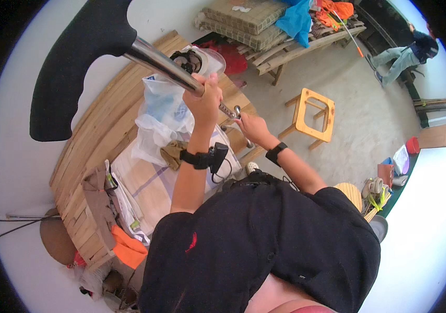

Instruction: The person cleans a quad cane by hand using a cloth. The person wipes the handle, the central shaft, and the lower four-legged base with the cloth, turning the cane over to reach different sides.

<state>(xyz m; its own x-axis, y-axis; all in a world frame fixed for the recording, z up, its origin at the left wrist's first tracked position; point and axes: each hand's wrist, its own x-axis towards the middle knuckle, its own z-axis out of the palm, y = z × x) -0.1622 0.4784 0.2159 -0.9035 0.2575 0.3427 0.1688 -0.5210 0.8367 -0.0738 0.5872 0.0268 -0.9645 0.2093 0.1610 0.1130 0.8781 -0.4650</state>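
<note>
In the head view I hold a metal walking cane tilted across the upper left. Its black grip handle (78, 66) fills the upper left, nearest the camera, and its chromed shaft (160, 62) slopes down to the right. My left hand (205, 99) is closed around the shaft. Past it, the thinner lower tube (227, 111) shows a row of holes. My right hand (252, 127) has its fingers on a small shiny metal fitting (237, 111) at that tube; how the fitting is fastened cannot be made out. Further metal parts show just below the hand.
A wooden plank platform (105, 113) carries clear plastic bags (156, 137) and folded cloth. Beyond stand a wooden stool (330, 121) and a bench with checked cushions (242, 19). A person (407, 54) is at the upper right. Various goods line the right wall.
</note>
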